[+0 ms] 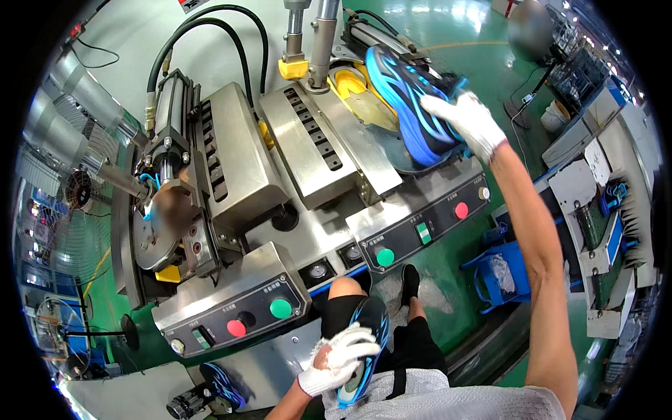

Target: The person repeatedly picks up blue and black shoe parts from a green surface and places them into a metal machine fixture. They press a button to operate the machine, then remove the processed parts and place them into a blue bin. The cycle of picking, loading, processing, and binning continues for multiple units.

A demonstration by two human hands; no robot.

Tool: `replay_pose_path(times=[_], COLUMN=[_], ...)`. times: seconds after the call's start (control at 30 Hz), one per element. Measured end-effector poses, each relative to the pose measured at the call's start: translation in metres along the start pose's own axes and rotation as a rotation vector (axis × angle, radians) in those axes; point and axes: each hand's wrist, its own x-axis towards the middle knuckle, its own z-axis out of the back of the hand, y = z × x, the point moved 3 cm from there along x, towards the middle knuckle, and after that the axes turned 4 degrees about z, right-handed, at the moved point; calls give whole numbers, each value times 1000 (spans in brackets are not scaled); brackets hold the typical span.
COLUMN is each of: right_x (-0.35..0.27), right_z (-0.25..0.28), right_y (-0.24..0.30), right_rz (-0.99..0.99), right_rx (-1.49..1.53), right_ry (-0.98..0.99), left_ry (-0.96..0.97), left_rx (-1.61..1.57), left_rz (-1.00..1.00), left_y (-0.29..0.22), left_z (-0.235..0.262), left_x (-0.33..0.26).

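My right hand (470, 124), in a white glove, grips a blue and black sports shoe (404, 115) at the right station of a metal machine. The shoe stands tilted, its blue sole facing left, beside a yellow pad (353, 87). On my lap lies another black and blue sports shoe (376, 318). My left hand (343, 358), also gloved in white, is closed around its middle, palm hidden. A third dark shoe with blue trim (222, 386) lies at the lower left, on the bench beside the machine.
Two slanted control panels, left (234, 315) and right (427, 224), carry green and red buttons. Slotted metal housings (304, 143) stand between the stations. Black hoses (241, 49) arch above. A blue stool (498, 276) stands at right, near a rack with a brush (623, 210).
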Motion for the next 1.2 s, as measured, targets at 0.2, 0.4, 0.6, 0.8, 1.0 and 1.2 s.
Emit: replay_pose_path(times=[0.2, 0.4, 0.6, 0.8, 1.0, 1.2], right_x=[173, 172, 147, -141, -235, -299], right_z=[-128, -202, -169, -130, -203, -129], right_y=[-10, -6, 6, 29, -42, -73], right_rz=[167, 182, 206, 624, 643, 346], right_rx=[-569, -664, -703, 170, -414, 151], right_ry=[248, 225, 413, -86, 245, 205], left_ry=[-3, -133, -102, -253, -332, -606], left_rx=[-115, -179, -119, -131, -112, -89], left_rz=[10, 55, 51, 18, 20, 61], left_y=[47, 33, 48, 51, 36, 29], left_z=[-3, 14, -15, -27, -40, -49], left_x=[-28, -30, -32, -45, -44, -40])
